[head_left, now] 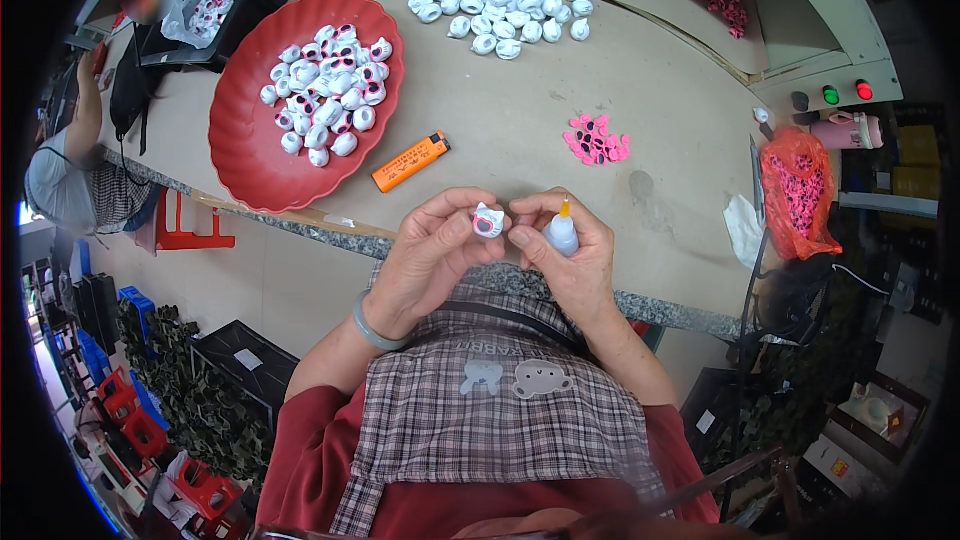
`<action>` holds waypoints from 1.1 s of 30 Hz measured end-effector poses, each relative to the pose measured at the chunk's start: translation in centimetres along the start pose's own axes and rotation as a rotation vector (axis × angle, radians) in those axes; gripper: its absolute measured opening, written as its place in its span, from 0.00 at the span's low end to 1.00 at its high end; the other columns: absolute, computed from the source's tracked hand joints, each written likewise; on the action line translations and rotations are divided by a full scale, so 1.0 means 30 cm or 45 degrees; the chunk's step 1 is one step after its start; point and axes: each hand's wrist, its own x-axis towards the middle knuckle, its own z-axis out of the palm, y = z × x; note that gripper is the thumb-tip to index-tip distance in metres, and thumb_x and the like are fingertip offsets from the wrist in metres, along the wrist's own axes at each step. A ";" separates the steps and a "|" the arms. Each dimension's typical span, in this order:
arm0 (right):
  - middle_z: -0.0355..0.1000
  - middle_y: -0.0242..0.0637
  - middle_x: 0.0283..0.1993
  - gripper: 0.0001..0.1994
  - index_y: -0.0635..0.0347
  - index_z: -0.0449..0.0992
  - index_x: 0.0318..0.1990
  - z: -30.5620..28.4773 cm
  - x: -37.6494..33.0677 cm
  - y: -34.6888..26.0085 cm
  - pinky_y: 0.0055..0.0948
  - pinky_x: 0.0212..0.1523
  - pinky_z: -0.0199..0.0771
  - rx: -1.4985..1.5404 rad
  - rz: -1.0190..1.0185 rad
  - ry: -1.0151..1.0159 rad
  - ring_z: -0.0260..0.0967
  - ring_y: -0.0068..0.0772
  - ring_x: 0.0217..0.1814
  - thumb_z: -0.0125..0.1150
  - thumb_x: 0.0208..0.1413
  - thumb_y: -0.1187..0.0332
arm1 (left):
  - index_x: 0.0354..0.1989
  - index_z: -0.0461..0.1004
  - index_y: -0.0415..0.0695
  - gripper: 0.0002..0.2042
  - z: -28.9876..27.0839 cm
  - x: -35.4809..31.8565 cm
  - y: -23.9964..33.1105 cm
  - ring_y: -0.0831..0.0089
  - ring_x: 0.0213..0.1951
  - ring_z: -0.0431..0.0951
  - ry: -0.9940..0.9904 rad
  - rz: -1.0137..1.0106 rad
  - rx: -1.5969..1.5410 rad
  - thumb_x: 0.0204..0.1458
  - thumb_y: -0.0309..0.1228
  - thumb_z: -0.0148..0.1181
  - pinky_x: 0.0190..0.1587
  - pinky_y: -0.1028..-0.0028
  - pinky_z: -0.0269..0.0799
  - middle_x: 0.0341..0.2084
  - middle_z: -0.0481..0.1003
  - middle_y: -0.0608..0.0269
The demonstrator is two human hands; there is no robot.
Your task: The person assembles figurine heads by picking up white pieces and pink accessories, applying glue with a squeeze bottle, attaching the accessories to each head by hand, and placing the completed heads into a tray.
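Between the fingers of my left hand [435,248] is a small white animal-head figure [489,220] with a pink-and-dark piece on its front. My right hand [580,265] grips a small glue bottle [563,234] with an amber needle tip, which points up and away from me. Both hands are close together above the table's near edge. Beyond them lies a small pile of pink and black pieces [597,140]. To the left, an orange lighter [411,161] rests on the table near a red scalloped bowl [240,155] holding white figures with pink-and-dark pieces.
Plain white figures [490,0] are heaped at the table's far side. At right stand a red plastic bag [775,165] of pink pieces, a pink bottle [848,130] and a machine [825,30] with lit buttons. A black crate [275,0] is at far left; another person [65,175] sits beyond.
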 end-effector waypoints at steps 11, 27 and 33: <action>0.67 0.28 0.30 0.10 0.64 0.74 0.39 0.079 0.006 -0.025 0.14 0.26 0.66 -0.117 0.020 0.064 0.64 0.14 0.28 0.64 0.49 0.80 | 0.48 0.71 0.37 0.11 0.030 -0.039 0.050 0.72 0.45 0.75 0.126 0.058 0.288 0.57 0.23 0.53 0.47 0.73 0.73 0.43 0.74 0.58; 0.64 0.33 0.35 0.12 0.64 0.71 0.39 0.079 0.000 0.036 0.16 0.26 0.67 -0.333 -0.225 0.095 0.64 0.18 0.29 0.64 0.47 0.83 | 0.47 0.71 0.34 0.11 0.010 -0.034 0.042 0.77 0.46 0.74 0.027 0.205 0.445 0.57 0.22 0.54 0.50 0.76 0.71 0.43 0.75 0.59; 0.63 0.35 0.39 0.12 0.65 0.69 0.42 0.067 0.038 0.012 0.18 0.25 0.68 -0.089 -0.211 0.063 0.64 0.20 0.28 0.62 0.49 0.79 | 0.49 0.71 0.35 0.13 0.010 -0.075 0.229 0.77 0.41 0.76 0.376 0.717 0.732 0.56 0.24 0.57 0.44 0.76 0.74 0.40 0.76 0.61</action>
